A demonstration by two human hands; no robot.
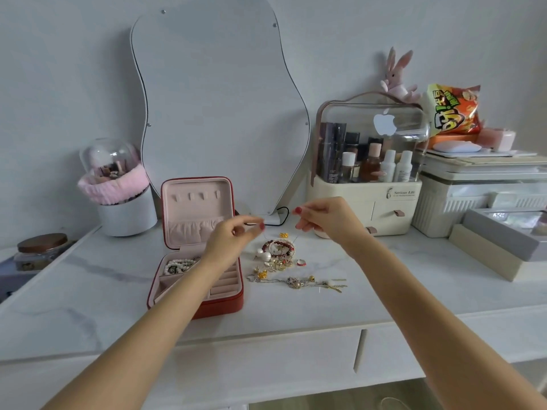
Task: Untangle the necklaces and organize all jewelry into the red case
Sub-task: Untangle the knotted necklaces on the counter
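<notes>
While pearls (177,265) fill the open red case (207,309), both hands' (229,236) grips pinch a thin chain (297,238)

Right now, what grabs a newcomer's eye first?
Two hands raised mid-frame, left hand and right hand, each pinching an end of a thin chain necklace. Below lies the heap of loose beaded and gold jewelry on the white marble-look tabletop, right of the open red jewelry case.

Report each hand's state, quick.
Left hand: pinching one end of a thin chain.
Right hand: pinching the chain's other end, above the jewelry pile.
</notes>
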